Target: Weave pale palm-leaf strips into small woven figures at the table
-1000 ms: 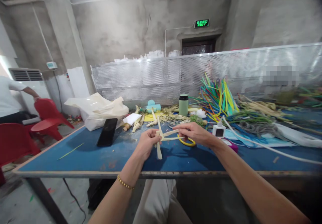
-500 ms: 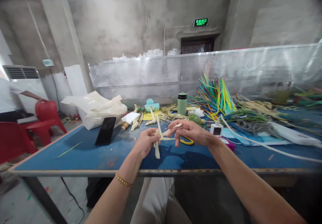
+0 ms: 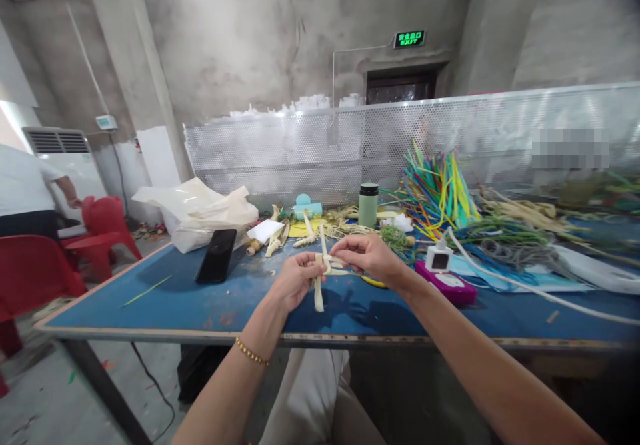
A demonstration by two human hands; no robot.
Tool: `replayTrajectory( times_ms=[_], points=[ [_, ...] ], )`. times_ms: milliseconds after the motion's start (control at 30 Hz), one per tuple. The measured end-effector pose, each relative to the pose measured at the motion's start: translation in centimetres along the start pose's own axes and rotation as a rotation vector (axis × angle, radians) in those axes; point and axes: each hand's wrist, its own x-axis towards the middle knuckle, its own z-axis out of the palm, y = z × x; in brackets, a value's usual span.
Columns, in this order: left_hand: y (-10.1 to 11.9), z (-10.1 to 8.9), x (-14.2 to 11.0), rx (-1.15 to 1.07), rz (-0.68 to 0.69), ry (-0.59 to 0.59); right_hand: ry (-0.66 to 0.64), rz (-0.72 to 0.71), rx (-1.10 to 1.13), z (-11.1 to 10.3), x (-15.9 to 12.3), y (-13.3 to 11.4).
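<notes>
Pale flat strips (image 3: 319,294), crossed and folded over one another, are held above the front of the blue table (image 3: 195,311). My left hand (image 3: 296,278) is closed on the crossing, with one strip end hanging below it and another standing up. My right hand (image 3: 369,256) pinches strip material just right of the crossing. The strips resemble straw or palm leaf, but I cannot tell which. Behind my right hand a yellow curved handle (image 3: 374,282) lies on the table, partly hidden.
A black phone (image 3: 217,256) and a white plastic bag (image 3: 200,215) are on the left. Behind stand a green bottle (image 3: 368,206) and a bundle of coloured strips (image 3: 443,191). A purple power strip (image 3: 446,285) with a white charger lies right. A person (image 3: 30,185) is by red chairs (image 3: 107,231).
My right fingers, spread with a strip across them before, have come together in a pinch close to the crossing. The left hand keeps its hold. The view has shifted slightly left.
</notes>
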Motion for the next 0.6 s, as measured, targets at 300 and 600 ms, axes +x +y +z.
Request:
replayTrajectory(
  times_ms=[300, 600],
  points=[
    [0.2, 0.2, -0.1, -0.039, 0.025, -0.023, -0.08, 0.019, -0.198, 0.3, 0.0, 0.6],
    [0.3, 0.3, -0.2, -0.078, -0.01, -0.033, -0.078, -0.029, -0.306, 0.1, 0.3, 1.6]
  ],
)
